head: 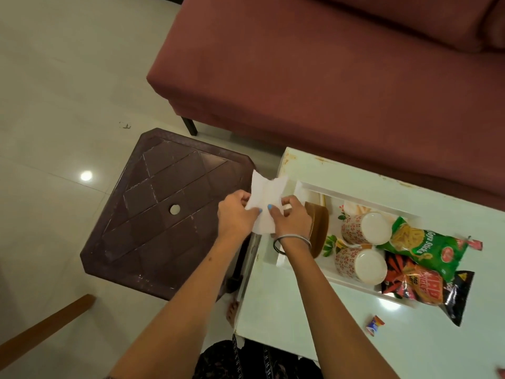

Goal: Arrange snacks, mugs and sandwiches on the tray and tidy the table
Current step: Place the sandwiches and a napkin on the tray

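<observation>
My left hand (236, 216) and my right hand (292, 218) both pinch a white paper napkin (266, 199), held in the air over the gap between the brown stool and the white table (287, 302). On the table stands a white tray (308, 187). In it lie two floral mugs (366, 228) (360, 266) on their sides, a brown plate (318, 228) leaning upright, a green snack packet (426, 244) and a red-black snack packet (420, 285). My right wrist partly hides the plate.
A dark brown plastic stool (164, 212) stands left of the table. A maroon sofa (328, 64) runs along the far side. A small torn wrapper piece (374, 324) lies on the table near the front; another scrap (475, 243) lies by the green packet.
</observation>
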### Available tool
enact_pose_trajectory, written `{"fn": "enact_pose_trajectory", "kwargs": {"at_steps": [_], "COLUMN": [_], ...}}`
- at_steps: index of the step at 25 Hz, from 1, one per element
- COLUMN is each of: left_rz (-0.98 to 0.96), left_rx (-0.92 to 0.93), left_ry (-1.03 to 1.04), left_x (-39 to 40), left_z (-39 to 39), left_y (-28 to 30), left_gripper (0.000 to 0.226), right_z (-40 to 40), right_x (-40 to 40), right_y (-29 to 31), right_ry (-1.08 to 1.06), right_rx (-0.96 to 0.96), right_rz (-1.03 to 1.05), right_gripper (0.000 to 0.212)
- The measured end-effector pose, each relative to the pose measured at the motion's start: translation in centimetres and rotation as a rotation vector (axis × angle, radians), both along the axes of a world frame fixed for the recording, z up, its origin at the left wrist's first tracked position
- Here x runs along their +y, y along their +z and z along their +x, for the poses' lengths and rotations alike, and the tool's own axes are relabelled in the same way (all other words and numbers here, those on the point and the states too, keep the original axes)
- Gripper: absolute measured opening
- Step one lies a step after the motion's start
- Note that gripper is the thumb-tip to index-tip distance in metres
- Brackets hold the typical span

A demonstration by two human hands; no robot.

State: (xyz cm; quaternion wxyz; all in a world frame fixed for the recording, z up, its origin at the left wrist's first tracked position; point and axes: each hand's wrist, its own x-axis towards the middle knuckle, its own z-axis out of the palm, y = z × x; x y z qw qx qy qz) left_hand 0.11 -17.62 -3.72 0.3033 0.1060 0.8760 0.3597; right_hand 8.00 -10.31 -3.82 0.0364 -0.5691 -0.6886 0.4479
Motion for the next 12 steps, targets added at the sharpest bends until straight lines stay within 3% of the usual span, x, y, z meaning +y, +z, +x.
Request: {"fn": "enact_pose_trajectory", "kwargs": {"at_steps": [6,12], "left_rz": [0.089,-0.001], "left_rx": [-0.047,-0.087], "left_ry": [-0.173,-0.296], "left_x": [4.3,6.5], "left_z": [8.5,12.8], "left_y": [0.0,-2.3], "left_gripper": [0.023,0.034], "right_z": [8.5,11.2], "right_x": [3.0,3.6], "right_y": [1.0,-1.3], "right_ry": [-0.163,-0.039], "right_rx": [-0.036,-0.158], "right_rz": [-0.011,0.015], "right_gripper": [0.027,0.045]}}
